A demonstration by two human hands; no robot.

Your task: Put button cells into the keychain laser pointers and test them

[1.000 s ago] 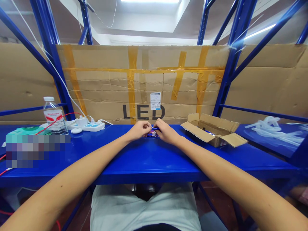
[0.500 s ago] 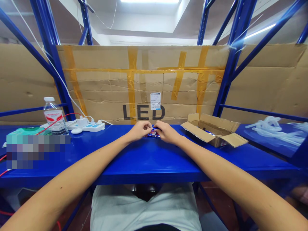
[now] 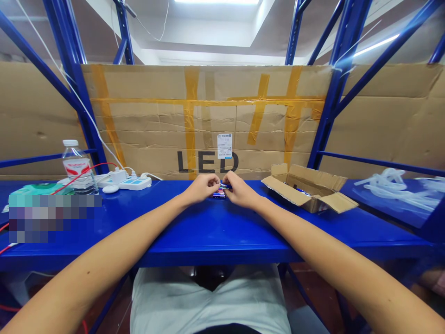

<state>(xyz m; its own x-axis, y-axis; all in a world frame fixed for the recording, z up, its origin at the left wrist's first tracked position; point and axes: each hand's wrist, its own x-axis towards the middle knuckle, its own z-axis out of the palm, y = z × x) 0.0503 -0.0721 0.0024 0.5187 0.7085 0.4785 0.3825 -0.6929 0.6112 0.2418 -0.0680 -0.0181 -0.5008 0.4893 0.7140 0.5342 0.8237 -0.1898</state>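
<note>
In front of me, my left hand (image 3: 205, 186) and my right hand (image 3: 239, 189) are close together above the blue table. Between their pinched fingertips is a slim blue-and-silver piece that looks like a pen (image 3: 225, 186). The left fingers are at its silver end, and the right thumb and finger grip its darker end. Just below, several slim pens (image 3: 219, 195) in blue, red and silver lie side by side on the table, partly hidden by my hands.
An open cardboard box (image 3: 308, 190) at the right has a few blue pieces inside. Clear tubing (image 3: 392, 188) lies farther right. On the left stand a water bottle (image 3: 79, 171), a white power strip (image 3: 134, 182) and a green packet (image 3: 38, 189). Cardboard (image 3: 153, 134) backs the table (image 3: 222, 232).
My right fingers have shifted and lifted slightly, so the slim piece between my hands and the pens below show more plainly. My left hand has barely moved.
</note>
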